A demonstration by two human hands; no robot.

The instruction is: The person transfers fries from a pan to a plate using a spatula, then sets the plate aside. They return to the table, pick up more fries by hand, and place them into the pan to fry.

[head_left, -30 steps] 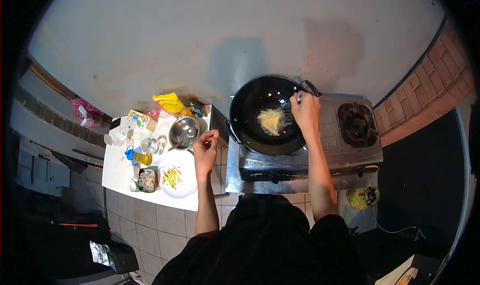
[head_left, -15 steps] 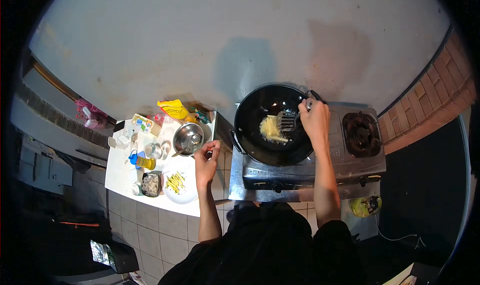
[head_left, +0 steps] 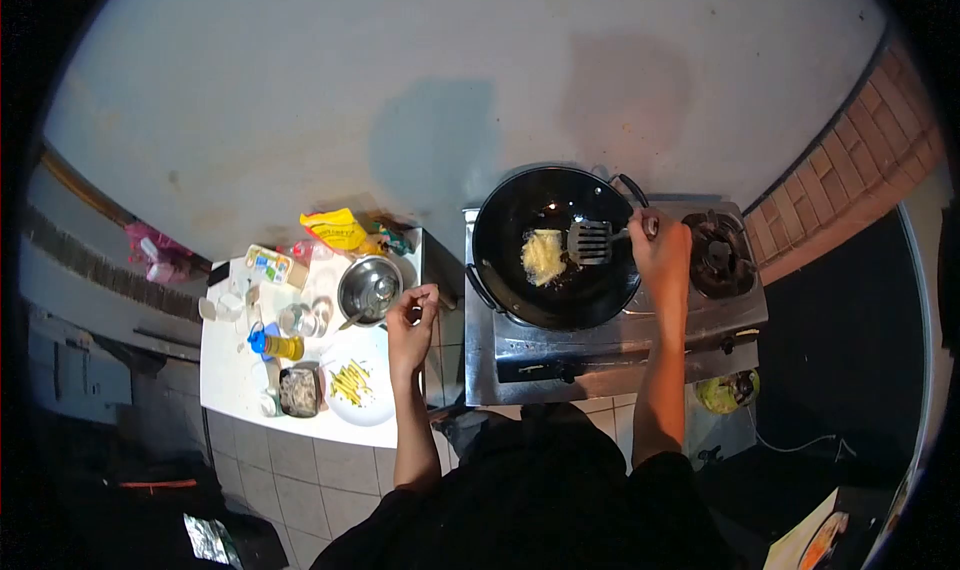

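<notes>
My right hand point(head_left: 660, 255) grips the handle of a slotted metal spatula point(head_left: 592, 240), whose blade hovers just right of a yellow egg piece point(head_left: 543, 254) lying in the black wok point(head_left: 510, 220). The wok sits on the left burner of a steel two-burner stove point(head_left: 600, 335). My left hand point(head_left: 411, 322) is raised over the white counter's right edge, fingers loosely curled with nothing visible in them, next to a steel bowl point(head_left: 368, 288) holding a utensil.
On the white counter point(head_left: 235, 355) stand a plate of yellow strips point(head_left: 357, 388), a small tin of food point(head_left: 298, 391), a yellow bottle with a blue cap point(head_left: 272, 344), a glass point(head_left: 298, 319), a yellow packet point(head_left: 336, 229) and small boxes. The right burner point(head_left: 715, 253) is bare. A brick wall point(head_left: 850, 170) runs at the right.
My right hand has drawn back to the right, pulling the spatula off the egg piece to its right side. My left hand has stayed near the steel bowl.
</notes>
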